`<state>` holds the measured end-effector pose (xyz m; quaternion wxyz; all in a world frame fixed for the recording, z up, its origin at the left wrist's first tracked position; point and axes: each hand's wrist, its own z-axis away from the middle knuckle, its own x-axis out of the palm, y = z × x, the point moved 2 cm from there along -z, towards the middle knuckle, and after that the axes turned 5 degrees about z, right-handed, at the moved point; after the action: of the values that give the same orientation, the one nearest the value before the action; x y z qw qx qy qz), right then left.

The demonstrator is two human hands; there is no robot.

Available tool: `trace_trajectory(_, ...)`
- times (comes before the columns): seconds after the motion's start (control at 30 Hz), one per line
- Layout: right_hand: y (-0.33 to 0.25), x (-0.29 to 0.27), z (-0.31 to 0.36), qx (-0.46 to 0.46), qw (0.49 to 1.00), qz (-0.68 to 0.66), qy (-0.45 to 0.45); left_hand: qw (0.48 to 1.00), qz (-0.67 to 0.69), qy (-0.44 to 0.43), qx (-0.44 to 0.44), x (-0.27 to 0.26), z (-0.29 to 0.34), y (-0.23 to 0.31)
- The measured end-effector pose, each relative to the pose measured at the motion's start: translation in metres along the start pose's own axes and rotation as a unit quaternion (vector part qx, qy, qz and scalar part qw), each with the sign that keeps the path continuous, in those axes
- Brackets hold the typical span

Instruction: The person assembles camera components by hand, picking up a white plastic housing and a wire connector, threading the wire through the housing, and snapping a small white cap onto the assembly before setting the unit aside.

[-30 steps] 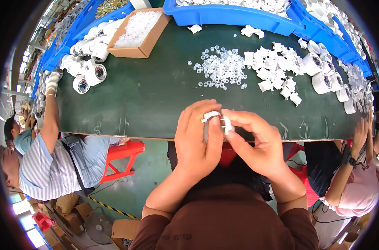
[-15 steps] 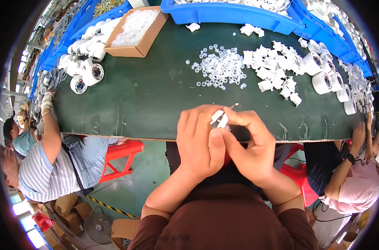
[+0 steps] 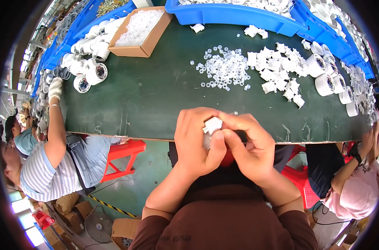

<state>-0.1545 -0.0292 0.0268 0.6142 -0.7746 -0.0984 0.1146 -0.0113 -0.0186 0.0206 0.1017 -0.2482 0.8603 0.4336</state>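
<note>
Just off the table's near edge, my left hand [image 3: 197, 143] is closed round a small white plastic part [image 3: 213, 124], its thumb pressed along the side. The fingers of my right hand [image 3: 252, 146] are bent, and its thumb and forefinger pinch the right side of that same part. A small pale tip [image 3: 235, 113] shows just above the right forefinger; what it belongs to is hidden. My fingers cover most of the part.
Clear plastic rings [image 3: 227, 68] lie loose on the green table [image 3: 135, 100], beside a heap of white plastic pieces [image 3: 281, 68]. White round housings [image 3: 324, 84] stand at right, others [image 3: 95, 73] at left. Behind are a cardboard box [image 3: 141, 48] and blue bins [image 3: 239, 23]. Co-workers sit on both sides.
The white part has turned between my fingers and shows a different face. The thin wire that stuck out above my right forefinger is now mostly hidden. The left co-worker's gloved hand moved up.
</note>
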Motion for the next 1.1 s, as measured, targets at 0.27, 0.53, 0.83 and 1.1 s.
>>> trace_trajectory(0.27,0.008,-0.012,-0.009,0.074,0.992,-0.099,0.015,0.999,0.034,-0.019,0.033,-0.006,-0.001,-0.005)
trace_trajectory(0.53,0.015,-0.054,-0.046,0.007,0.969,0.245,0.024,0.994,-0.027,-0.102,-0.012,-0.011,-0.010,0.006)
trace_trajectory(0.83,0.032,-0.063,-0.065,-0.055,0.905,0.418,0.063,0.993,-0.073,-0.094,-0.028,-0.009,-0.014,0.014)
trace_trajectory(1.1,0.023,-0.072,-0.055,0.054,0.947,0.299,0.103,0.989,-0.089,-0.107,-0.039,-0.009,-0.015,0.015)
